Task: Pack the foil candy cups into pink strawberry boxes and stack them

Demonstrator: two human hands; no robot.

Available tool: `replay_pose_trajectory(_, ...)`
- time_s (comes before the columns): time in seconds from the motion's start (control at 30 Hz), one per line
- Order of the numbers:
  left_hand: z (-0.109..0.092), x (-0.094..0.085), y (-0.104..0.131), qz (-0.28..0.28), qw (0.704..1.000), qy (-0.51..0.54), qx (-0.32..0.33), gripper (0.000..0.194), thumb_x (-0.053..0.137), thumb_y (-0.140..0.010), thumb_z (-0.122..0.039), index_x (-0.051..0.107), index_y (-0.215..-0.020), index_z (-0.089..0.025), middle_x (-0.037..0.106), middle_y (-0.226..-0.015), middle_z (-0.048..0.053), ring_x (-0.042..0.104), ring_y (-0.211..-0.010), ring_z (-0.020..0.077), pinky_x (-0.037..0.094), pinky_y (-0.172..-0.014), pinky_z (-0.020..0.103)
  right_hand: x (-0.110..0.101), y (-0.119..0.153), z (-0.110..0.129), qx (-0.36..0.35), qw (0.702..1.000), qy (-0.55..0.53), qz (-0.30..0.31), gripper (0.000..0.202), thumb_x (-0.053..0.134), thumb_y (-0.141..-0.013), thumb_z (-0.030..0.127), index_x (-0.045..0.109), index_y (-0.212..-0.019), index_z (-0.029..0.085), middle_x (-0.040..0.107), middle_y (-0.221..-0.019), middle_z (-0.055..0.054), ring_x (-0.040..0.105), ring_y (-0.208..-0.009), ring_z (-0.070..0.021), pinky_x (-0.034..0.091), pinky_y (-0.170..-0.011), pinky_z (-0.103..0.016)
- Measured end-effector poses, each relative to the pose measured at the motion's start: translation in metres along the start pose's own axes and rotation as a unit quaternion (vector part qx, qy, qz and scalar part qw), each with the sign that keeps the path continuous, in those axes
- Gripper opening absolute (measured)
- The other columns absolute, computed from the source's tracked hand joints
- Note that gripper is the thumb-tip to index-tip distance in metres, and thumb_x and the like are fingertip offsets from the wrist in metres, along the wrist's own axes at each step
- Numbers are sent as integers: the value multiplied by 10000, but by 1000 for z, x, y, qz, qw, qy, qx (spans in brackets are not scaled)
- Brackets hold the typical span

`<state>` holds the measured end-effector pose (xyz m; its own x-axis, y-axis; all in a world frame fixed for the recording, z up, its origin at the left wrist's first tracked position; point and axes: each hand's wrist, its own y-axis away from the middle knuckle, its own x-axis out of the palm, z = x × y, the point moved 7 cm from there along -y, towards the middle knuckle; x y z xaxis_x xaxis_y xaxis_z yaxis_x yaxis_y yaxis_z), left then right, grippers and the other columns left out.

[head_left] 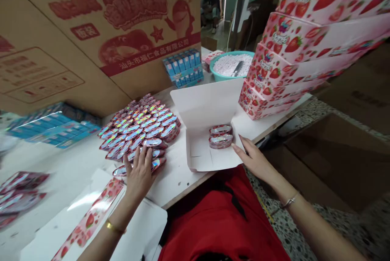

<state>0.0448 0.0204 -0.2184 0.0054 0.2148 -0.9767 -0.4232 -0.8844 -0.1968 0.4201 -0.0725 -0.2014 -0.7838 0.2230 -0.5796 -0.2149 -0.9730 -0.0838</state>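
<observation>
The place appeared to be a small packing workshop for food goods. Shiny wrapped packets (140, 127) lay massed in rows on a white desk (172, 180) across the middle of the frame, beside an open white box (207, 104). Strawberry-printed cartons (274, 68) rose in a stack at upper right; a large brown cardboard box (91, 56), printed with a food company's name, filled the upper left. Near top centre stood a turquoise basin (219, 77) heaped with pale pieces (225, 65). Speckled flooring (297, 240) showed at lower right.

packet pile (140, 125): partly hidden by left hand (140, 175) | far-left packets (22, 190): blurred (cropped too) | box stack (286, 64): top cut off
</observation>
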Motion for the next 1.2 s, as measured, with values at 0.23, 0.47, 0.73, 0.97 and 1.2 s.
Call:
replay_pose_trajectory(0.23,-25,-85,-24,-80,976,200,12,691,720,-762,-504,458,-1307,-168,599,-1187,157,585,-1090,305,461,-981,486,13,4,-4,49,990,-130,-19,665,415,-971,613,420,-1498,206,423,-1545,-108,357,-1450,-274,243,-1225,-482)
replay_pose_trajectory(0.47,-199,-98,-79,118,916,330,194,710,792,-669,-534,527,-1232,-190,615,-1132,122,602,-1014,300,508,-861,448,18,6,-18,92,975,-202,-16,723,394,-943,695,438,-1492,228,435,-1538,-78,341,-1457,-254,228,-1225,-487)
replay_pose_trajectory(0.73,-258,-37,-70,70,946,195,248,833,627,-858,-480,274,-1537,-151,239,-1619,169,146,-1513,366,234,-1180,585,12,9,-41,121,983,-135,-19,739,337,-947,701,404,-1511,228,385,-1570,-79,316,-1465,-261,262,-1215,-456)
replay_pose_trajectory(0.97,-58,-73,-35,10,971,134,198,974,561,-837,-664,111,-1593,-245,144,-1660,120,23,-1540,344,24,-1228,567,5,23,30,-135,978,144,-74,759,458,-973,549,148,-1595,245,128,-1659,-99,102,-1517,-349,183,-1204,-610)
replay_pose_trajectory(1.2,99,0,15,108,990,17,86,938,608,-816,-631,267,-1556,-166,170,-1640,198,22,-1522,416,94,-1194,610,41,5,67,-279,908,307,50,576,503,-950,545,526,-1420,212,365,-1576,-116,217,-1495,-355,92,-1194,-655)
